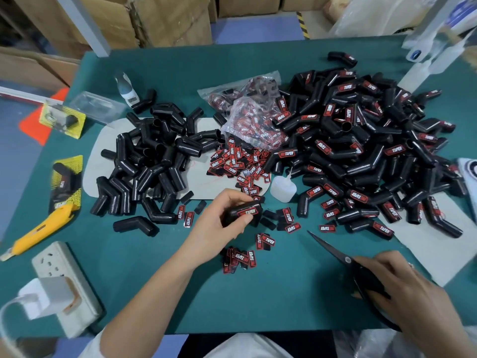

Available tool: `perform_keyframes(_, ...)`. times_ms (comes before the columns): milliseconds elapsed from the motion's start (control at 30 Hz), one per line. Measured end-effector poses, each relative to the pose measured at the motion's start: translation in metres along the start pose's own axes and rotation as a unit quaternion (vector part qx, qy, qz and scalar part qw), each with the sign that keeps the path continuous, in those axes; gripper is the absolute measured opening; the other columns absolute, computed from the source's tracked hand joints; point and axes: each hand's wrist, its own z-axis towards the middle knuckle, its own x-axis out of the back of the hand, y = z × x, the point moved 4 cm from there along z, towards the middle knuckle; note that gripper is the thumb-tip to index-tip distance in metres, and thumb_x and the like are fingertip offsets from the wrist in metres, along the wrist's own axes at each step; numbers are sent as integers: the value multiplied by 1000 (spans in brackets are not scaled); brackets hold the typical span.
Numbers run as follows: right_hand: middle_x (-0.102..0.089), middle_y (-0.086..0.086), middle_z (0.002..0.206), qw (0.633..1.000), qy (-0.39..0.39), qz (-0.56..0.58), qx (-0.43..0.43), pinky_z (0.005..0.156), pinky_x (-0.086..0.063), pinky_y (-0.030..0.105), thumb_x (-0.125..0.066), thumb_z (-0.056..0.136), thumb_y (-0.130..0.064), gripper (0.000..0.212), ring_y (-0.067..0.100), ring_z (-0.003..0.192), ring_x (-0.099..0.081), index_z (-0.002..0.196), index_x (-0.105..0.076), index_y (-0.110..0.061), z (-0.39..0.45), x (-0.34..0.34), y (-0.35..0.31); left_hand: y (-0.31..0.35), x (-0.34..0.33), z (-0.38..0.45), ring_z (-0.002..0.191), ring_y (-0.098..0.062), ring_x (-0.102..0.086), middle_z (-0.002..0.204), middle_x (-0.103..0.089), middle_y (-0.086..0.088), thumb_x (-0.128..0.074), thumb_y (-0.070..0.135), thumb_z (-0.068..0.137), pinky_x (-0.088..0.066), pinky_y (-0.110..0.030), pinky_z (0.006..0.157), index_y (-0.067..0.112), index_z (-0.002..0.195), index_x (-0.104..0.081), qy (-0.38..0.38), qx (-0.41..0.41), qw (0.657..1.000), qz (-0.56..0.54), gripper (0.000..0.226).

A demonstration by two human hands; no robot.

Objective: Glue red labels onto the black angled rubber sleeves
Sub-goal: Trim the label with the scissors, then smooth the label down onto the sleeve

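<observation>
Just below the glue bottle [281, 187], the left hand [219, 220] grips a sleeve [241, 214] with a red label [248, 212] on it, apparently pressing it to set, while the right hand [397, 285] curls around scissors [343, 259]; next, probably, it joins the labelled pile [361, 140].

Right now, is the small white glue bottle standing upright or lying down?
Upright. The glue bottle stands on its base on the green table, its thin nozzle pointing up.
</observation>
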Motion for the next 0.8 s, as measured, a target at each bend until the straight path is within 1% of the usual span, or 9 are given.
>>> perform_keyframes(67,-49,-11,100,1000,-6,22,8,38,-48,27,-106,49,-20,75,13,67,-61,117,-76,-29,3,-7,10,2,3,-1,89,-8,-64,109,-66,16,-70,30,93,-52,-31,84,38,118,-67,1,-33,999,25,26)
perform_keyframes(167,-48,-17,105,999,6,52,14,52,-57,34,-102,57,-11,78,14,77,-64,126,-71,-33,6,-12,25,7,6,-4,111,-19,-63,119,-60,14,-73,16,93,-50,-32,96,29,120,-73,27,-108,991,80,30)
perform_keyframes(300,-48,-24,108,997,36,65,11,64,-59,40,-98,66,-7,72,15,88,-65,126,-71,-36,6,-7,31,15,6,-11,111,-18,-66,118,-64,14,-74,19,93,-49,-24,96,28,121,-73,56,-183,976,104,30)
perform_keyframes(367,-54,-21,107,995,80,57,36,64,-59,38,-95,73,-11,59,17,88,-66,123,-73,-35,7,0,18,18,6,-12,112,-18,-68,118,-68,8,-75,16,93,-49,-24,98,24,120,-72,66,-220,967,109,29)
perform_keyframes(433,-59,-21,108,983,126,107,76,69,-55,30,-79,90,-27,32,11,88,-66,120,-72,-38,14,11,-8,19,6,-12,112,-20,-69,118,-71,5,-77,14,93,-51,-27,98,20,118,-71,73,-236,965,93,26)
perform_keyframes(467,-61,-22,108,972,146,157,93,71,-53,24,-73,92,-31,26,6,87,-65,117,-71,-38,19,15,-27,19,7,-11,112,-21,-69,118,-71,5,-77,14,93,-51,-28,98,20,116,-71,76,-240,964,83,25)
perform_keyframes(533,-64,-23,108,941,164,268,121,77,-51,15,-76,92,-26,24,2,87,-66,111,-68,-38,35,17,-66,18,9,-10,112,-22,-70,118,-71,6,-77,15,93,-51,-28,99,20,115,-72,85,-247,963,72,23)
perform_keyframes(667,-68,-17,108,876,161,431,144,80,-55,25,-79,93,-17,35,13,94,-72,111,-64,-43,76,8,-127,17,13,-8,111,-19,-69,119,-70,9,-78,16,92,-51,-28,99,19,113,-73,104,-257,958,75,22)
perform_keyframes(800,-74,-10,104,806,129,565,124,79,-54,23,-80,84,-10,54,17,95,-72,113,-65,-53,106,0,-152,13,22,-5,107,-14,-68,114,-68,8,-79,16,89,-50,-25,96,20,113,-74,140,-248,955,80,25)
